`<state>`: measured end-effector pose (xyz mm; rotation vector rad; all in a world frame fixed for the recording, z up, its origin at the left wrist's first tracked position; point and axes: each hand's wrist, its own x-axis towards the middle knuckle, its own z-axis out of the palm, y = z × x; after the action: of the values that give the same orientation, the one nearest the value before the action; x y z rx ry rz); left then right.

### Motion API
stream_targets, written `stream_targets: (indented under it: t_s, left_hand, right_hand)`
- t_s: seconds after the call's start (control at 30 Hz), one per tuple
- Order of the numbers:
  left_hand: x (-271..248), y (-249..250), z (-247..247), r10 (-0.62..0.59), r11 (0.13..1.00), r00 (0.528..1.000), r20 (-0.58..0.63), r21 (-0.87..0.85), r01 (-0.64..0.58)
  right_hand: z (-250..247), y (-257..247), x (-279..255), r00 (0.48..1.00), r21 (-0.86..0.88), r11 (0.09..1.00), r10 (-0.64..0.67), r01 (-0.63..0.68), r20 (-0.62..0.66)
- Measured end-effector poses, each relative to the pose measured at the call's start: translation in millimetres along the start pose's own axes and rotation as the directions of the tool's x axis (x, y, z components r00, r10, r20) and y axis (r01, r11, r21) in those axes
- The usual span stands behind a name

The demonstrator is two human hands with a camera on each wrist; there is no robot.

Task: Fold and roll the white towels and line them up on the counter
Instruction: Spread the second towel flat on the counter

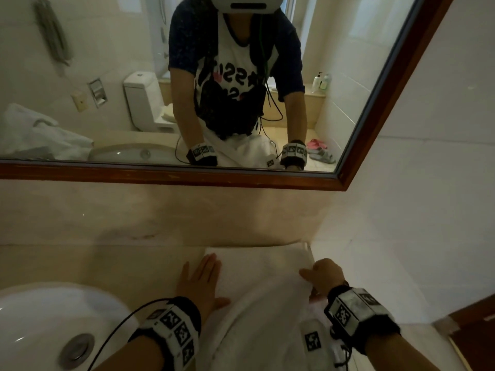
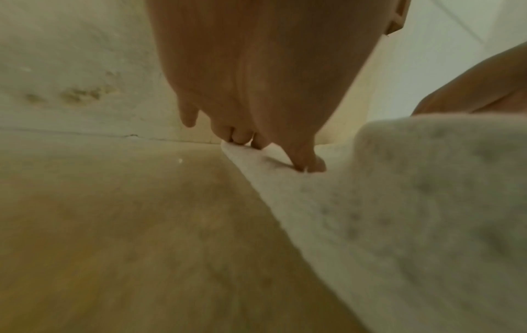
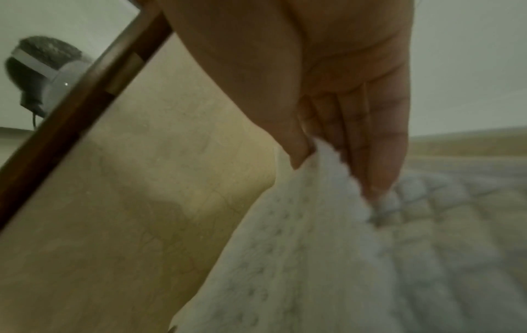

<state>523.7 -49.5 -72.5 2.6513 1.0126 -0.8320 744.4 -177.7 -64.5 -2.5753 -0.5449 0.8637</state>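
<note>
A white towel (image 1: 262,287) lies spread on the beige counter (image 1: 107,263), reaching the back wall and hanging over the front edge. My left hand (image 1: 199,279) lies flat with straight fingers on the towel's left edge; in the left wrist view its fingertips (image 2: 310,165) press into the towel (image 2: 399,225). My right hand (image 1: 325,277) holds the towel's right side, and the right wrist view shows the thumb and fingers (image 3: 379,144) pinching a raised fold of the towel (image 3: 328,202).
A white sink basin (image 1: 53,317) with a metal drain (image 1: 77,350) sits at the lower left. A wood-framed mirror (image 1: 171,178) hangs above the counter and reflects a heap of white towels (image 1: 40,135). A tiled wall (image 1: 415,236) closes the right side.
</note>
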Motion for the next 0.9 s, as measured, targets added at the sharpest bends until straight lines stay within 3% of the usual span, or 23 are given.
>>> stream_targets:
  t_s: [0.17, 0.23, 0.37, 0.57, 0.67, 0.77, 0.83, 0.9]
  left_hand:
    - [-11, 0, 10, -0.108, 0.992, 0.994, 0.005, -0.064, 0.108]
    - [-13, -3, 11, -0.137, 0.989, 0.991, 0.004, -0.048, 0.137]
    - [-12, -9, 11, -0.212, 0.976, 0.977, 0.017, -0.056, 0.212]
    - [-32, -7, 21, -0.271, 0.955, 0.962, -0.027, -0.128, 0.266]
    - [-48, -5, 26, -0.224, 0.967, 0.971, -0.087, -0.143, 0.21]
    - [-61, 6, 24, -0.098, 0.987, 0.993, -0.073, -0.134, 0.088]
    - [-64, 14, 30, -0.026, 0.994, 0.998, -0.055, -0.112, 0.019]
    - [-67, 18, 37, 0.03, 0.994, 0.999, -0.024, -0.109, -0.032]
  right_hand:
    - [2, 12, -11, 0.974, 0.159, 0.986, 0.013, -0.05, 0.226]
    - [5, 7, -10, 0.985, 0.044, 0.999, -0.02, 0.013, 0.171]
    - [7, -6, -6, 0.996, -0.127, 0.992, -0.028, 0.016, -0.089]
    - [15, 6, -31, 0.999, -0.025, 1.0, -0.008, 0.007, -0.054]
    - [14, 16, -62, 0.984, 0.24, 0.965, 0.071, -0.109, 0.163]
    - [20, 17, -94, 0.925, 0.259, 0.949, 0.072, -0.179, 0.374]
    - [28, 18, -110, 0.917, 0.212, 0.967, 0.047, -0.14, 0.395]
    - [39, 20, -121, 0.945, 0.129, 0.991, -0.009, -0.036, 0.327]
